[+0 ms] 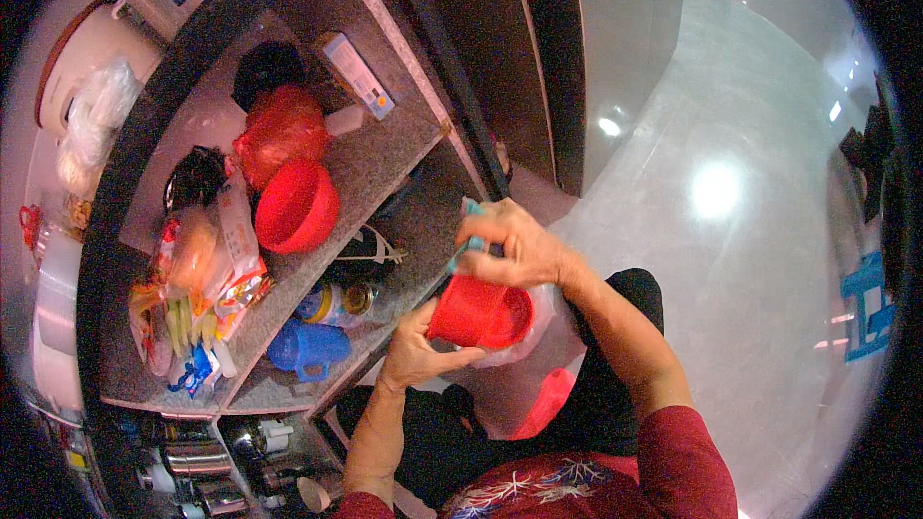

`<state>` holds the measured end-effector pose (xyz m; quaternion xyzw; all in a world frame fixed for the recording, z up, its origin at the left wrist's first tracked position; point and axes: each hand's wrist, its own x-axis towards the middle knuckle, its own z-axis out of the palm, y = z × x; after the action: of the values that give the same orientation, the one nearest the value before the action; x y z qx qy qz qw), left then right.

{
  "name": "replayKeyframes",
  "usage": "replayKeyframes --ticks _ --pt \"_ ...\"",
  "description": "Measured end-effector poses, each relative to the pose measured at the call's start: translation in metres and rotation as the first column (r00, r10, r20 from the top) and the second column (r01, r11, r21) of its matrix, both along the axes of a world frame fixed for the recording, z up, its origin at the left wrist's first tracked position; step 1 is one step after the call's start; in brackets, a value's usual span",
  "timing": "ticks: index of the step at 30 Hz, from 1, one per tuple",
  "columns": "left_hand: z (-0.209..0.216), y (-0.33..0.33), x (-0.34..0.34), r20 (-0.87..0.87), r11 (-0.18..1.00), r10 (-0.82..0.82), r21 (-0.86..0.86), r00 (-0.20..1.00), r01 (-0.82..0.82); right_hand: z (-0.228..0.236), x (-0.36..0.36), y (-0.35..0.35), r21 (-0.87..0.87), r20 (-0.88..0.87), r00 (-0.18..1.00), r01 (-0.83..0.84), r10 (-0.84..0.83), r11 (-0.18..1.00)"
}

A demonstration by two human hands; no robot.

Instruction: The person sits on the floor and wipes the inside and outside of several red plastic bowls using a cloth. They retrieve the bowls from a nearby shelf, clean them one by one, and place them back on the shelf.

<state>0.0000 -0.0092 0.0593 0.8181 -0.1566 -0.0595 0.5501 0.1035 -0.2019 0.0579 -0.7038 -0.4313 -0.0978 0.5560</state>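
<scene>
A red plastic tub is tilted in front of me, with its opening toward the lower right. My left hand grips it from the left, thumb along its lower side. Above it, my right hand is closed around a teal cloth, which touches or hangs just over the tub's upper side; motion blurs it. Up to the left, a red bowl stands on the cabinet's upper shelf. Below that shelf, a blue mug sits beside some jars.
Beside the bowl are a red plastic bag, several food packets and a long box. Under my hands, a red object and translucent plastic are partly hidden. A blue stool stands far right on the pale floor.
</scene>
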Motion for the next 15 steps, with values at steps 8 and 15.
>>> replayKeyframes --ticks 8,15 --pt "-0.069 0.017 0.003 0.495 0.895 0.049 0.363 0.867 -0.258 -0.004 -0.060 0.056 -0.079 0.631 0.756 0.289 -0.177 0.954" --pt "-0.027 -0.018 0.001 0.011 0.965 0.254 -0.070 0.967 -0.253 -0.015 -0.018 0.031 0.023 0.069 0.946 0.316 -0.317 0.949"
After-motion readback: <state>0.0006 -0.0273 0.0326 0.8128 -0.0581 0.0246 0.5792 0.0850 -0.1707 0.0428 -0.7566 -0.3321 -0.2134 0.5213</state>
